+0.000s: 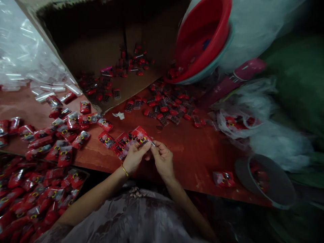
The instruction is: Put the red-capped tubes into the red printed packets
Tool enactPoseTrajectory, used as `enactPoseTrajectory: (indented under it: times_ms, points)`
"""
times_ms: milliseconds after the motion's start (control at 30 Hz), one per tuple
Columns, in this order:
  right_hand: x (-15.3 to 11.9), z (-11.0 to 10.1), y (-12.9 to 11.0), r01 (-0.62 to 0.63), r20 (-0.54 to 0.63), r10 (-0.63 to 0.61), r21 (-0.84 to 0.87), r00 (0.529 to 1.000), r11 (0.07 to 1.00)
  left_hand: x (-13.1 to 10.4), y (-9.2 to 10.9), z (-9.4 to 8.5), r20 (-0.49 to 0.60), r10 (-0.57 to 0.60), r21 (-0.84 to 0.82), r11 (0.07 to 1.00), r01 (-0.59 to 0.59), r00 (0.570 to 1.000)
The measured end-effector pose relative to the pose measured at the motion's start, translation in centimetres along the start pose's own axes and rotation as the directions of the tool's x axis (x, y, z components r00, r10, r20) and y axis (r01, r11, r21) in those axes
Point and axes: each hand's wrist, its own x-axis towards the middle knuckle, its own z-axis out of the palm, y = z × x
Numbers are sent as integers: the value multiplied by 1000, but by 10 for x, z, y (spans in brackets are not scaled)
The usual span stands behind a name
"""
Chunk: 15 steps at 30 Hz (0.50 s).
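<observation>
Left hand and right hand meet at tabletop front edge; both grips pinched closed on small clear packet; red packets fanned just beside left fingers.

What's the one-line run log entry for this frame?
left hand: pinching small packet | right hand: pinching same packet | red table: loose packets left, tilted red basin behind

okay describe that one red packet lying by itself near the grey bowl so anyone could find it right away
Start at the red table and go to its near edge on the right, beside the grey bowl. The lone red packet lies just left of it, apart from the piles.
</observation>
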Motion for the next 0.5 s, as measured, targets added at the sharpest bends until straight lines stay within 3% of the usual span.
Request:
enactPoseTrajectory:
  times_ms: [133,233,333,400,500]
  points:
    - [11,5,3,-5,54,6,-20,999,1000,-3,4,-7,-32,49,-61,997,-51,998]
    - [25,14,8,131,6,-131,-109,991,985,-5,11,-14,-112,56,-122,990,-69,992]
    - [35,29,11,250,12,-251,-159,968,955,-7,23,-25,-106,-38,-196,980,16,994]
    - [38,38,10,300,66,-293,-163,954,940,-8,34,-34,-78,-80,-236,970,60,994]
    - [37,43,7,405,235,-353,-233,906,884,-8,45,-45,-54,-124,-247,963,107,991]
